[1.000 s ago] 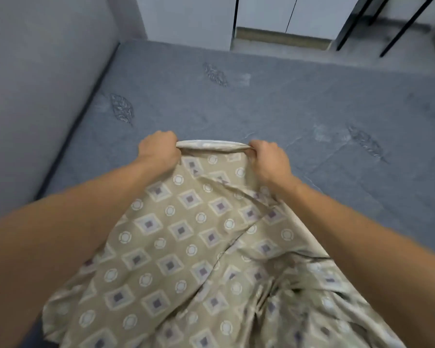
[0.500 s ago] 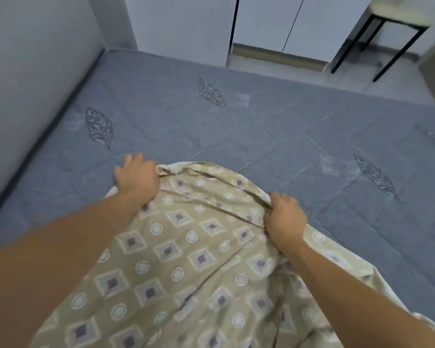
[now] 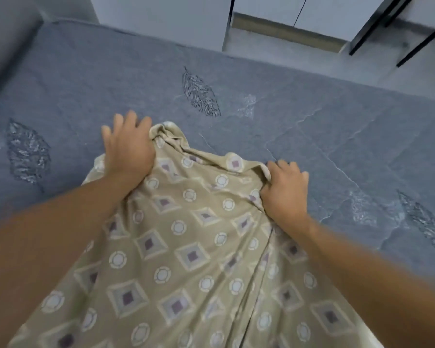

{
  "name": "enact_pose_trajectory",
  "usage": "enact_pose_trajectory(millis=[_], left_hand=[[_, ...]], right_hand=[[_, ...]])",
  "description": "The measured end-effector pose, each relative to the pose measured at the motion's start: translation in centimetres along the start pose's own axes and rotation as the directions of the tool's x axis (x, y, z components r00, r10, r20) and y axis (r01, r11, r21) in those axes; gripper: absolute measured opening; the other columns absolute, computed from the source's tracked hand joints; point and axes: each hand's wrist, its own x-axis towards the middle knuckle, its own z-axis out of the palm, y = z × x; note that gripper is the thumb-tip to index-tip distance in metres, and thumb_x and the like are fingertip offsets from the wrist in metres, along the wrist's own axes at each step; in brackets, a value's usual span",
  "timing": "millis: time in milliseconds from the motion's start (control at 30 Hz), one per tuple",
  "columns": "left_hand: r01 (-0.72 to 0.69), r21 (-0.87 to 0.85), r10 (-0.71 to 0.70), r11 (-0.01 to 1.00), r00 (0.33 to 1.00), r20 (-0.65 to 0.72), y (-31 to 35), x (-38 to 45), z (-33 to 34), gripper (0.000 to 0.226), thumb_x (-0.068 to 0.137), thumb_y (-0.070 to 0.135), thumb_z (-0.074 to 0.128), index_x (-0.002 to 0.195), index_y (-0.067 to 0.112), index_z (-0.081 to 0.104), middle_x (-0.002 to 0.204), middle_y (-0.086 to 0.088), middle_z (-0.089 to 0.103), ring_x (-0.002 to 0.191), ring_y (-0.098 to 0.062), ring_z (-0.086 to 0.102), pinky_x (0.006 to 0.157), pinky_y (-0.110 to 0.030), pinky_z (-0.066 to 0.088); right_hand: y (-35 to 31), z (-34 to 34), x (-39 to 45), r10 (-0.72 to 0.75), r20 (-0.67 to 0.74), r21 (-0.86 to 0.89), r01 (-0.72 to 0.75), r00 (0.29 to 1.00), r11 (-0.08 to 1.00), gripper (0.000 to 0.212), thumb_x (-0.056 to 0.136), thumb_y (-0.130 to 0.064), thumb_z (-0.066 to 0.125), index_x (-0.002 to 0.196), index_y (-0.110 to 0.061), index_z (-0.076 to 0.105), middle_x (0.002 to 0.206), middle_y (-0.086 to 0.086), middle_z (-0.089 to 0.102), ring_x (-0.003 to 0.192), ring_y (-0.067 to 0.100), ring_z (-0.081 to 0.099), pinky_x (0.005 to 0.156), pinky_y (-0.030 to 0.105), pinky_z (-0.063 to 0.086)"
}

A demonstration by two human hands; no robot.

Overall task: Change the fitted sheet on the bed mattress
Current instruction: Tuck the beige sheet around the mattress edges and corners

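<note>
A beige fitted sheet (image 3: 186,247) printed with diamonds and circles lies bunched on the grey quilted mattress (image 3: 312,126), running from the bottom of the view to the mattress's middle. My left hand (image 3: 128,149) rests flat on the sheet's far left edge, its fingers spread forward onto the mattress. The fabric gathers into folds against its thumb side. My right hand (image 3: 285,189) grips a fold of the sheet's far right edge with curled fingers. Both forearms reach in from the bottom corners.
A grey wall (image 3: 8,16) runs along the mattress's left side. White cabinet doors (image 3: 161,16) stand past the far edge, with grey floor (image 3: 299,54) and black furniture legs (image 3: 377,23) at the upper right. Leaf motifs (image 3: 201,94) are stitched into the mattress.
Both hands carried the sheet's edge forward and down onto the mattress. My left hand went from a closed grip to spread fingers. The stretched edge between the hands went slack and bunched.
</note>
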Motion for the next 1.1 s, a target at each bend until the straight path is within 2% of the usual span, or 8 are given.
enact_pose_trajectory(millis=[200, 333, 467, 700, 800, 900, 967, 1100], left_hand=[[-0.021, -0.025, 0.024, 0.999, 0.994, 0.103, -0.6, 0.5, -0.8, 0.005, 0.087, 0.017, 0.052, 0.092, 0.015, 0.053, 0.104, -0.015, 0.051, 0.097, -0.038, 0.048, 0.078, -0.05, 0.034], [-0.193, -0.007, 0.189, 0.981, 0.952, 0.24, -1.0, 3.9, -1.7, 0.035, 0.077, 0.039, 0.037, 0.082, 0.016, 0.063, 0.088, -0.009, 0.056, 0.097, -0.037, 0.05, 0.074, -0.044, 0.028], [-0.15, -0.14, 0.164, 0.979, 0.981, 0.1, -1.1, 4.5, -0.8, 0.006, 0.076, 0.024, 0.057, 0.076, 0.017, 0.057, 0.092, -0.002, 0.042, 0.092, -0.031, 0.043, 0.075, -0.04, 0.022], [-0.144, -0.185, 0.162, 0.972, 0.983, 0.088, -1.4, 4.2, -0.2, 0.019, 0.072, 0.015, 0.064, 0.087, 0.017, 0.053, 0.101, -0.009, 0.044, 0.095, -0.031, 0.042, 0.078, -0.047, 0.031], [-0.137, -0.17, 0.153, 0.976, 0.985, 0.084, -1.3, 4.0, 0.1, 0.02, 0.075, 0.014, 0.063, 0.094, 0.014, 0.06, 0.101, -0.009, 0.045, 0.095, -0.031, 0.042, 0.078, -0.047, 0.031], [-0.148, -0.207, 0.166, 0.967, 0.983, 0.072, -1.6, 4.4, 0.5, 0.029, 0.075, 0.023, 0.051, 0.099, 0.011, 0.063, 0.1, -0.011, 0.047, 0.092, -0.034, 0.043, 0.075, -0.046, 0.03], [-0.143, -0.194, 0.161, 0.971, 0.983, 0.083, -1.4, 4.2, 0.6, 0.033, 0.074, 0.027, 0.048, 0.099, 0.012, 0.064, 0.101, -0.011, 0.048, 0.092, -0.035, 0.045, 0.075, -0.047, 0.031], [-0.137, -0.189, 0.161, 0.973, 0.98, 0.118, -1.3, 4.4, 0.3, 0.031, 0.073, 0.03, 0.048, 0.097, 0.016, 0.062, 0.102, -0.01, 0.048, 0.094, -0.034, 0.047, 0.076, -0.049, 0.035]], right_hand=[[-0.3, 0.0, -0.2, 0.007, -0.037, 0.094, -0.004, 0.999, 0.996, 0.017, 0.073, -0.011, 0.045, 0.079, -0.025, 0.038, 0.079, -0.001, 0.048, 0.078, 0.025, 0.041, 0.07, 0.037, 0.021], [-0.5, -0.3, -0.6, 0.026, -0.03, 0.115, -0.022, 0.999, 0.993, 0.018, 0.071, -0.01, 0.045, 0.077, -0.024, 0.036, 0.078, -0.007, 0.039, 0.076, 0.021, 0.033, 0.07, 0.035, 0.015], [-0.3, 0.0, -0.3, 0.016, -0.026, 0.106, -0.013, 1.0, 0.994, 0.015, 0.07, -0.011, 0.043, 0.075, -0.023, 0.037, 0.077, -0.009, 0.036, 0.076, 0.019, 0.03, 0.069, 0.035, 0.013], [-1.7, -3.1, 1.0, 0.12, 0.115, 0.084, -0.131, 0.986, 0.988, 0.014, 0.081, -0.008, 0.049, 0.077, -0.02, 0.042, 0.078, -0.005, 0.047, 0.076, 0.031, 0.051, 0.066, 0.038, 0.025], [-1.0, -5.4, 10.1, 0.328, 0.086, 0.067, -0.334, 0.941, 0.94, 0.009, 0.089, -0.007, 0.052, 0.089, -0.016, 0.051, 0.099, 0.012, 0.059, 0.091, 0.042, 0.06, 0.067, 0.043, 0.036], [-0.5, -6.0, 17.7, 0.227, 0.047, -0.011, -0.227, 0.973, 0.974, 0.012, 0.092, -0.014, 0.054, 0.103, -0.013, 0.06, 0.11, 0.017, 0.061, 0.1, 0.045, 0.061, 0.073, 0.048, 0.046], [-1.7, -2.8, 17.0, 0.199, 0.052, -0.058, -0.196, 0.979, 0.979, 0.015, 0.096, -0.016, 0.052, 0.109, -0.015, 0.061, 0.111, 0.015, 0.057, 0.102, 0.043, 0.056, 0.072, 0.045, 0.041], [-4.8, 2.1, 12.9, 0.311, -0.044, -0.136, -0.314, 0.95, 0.94, 0.016, 0.094, -0.013, 0.051, 0.109, -0.017, 0.055, 0.107, 0.01, 0.046, 0.095, 0.031, 0.04, 0.075, 0.042, 0.028]])
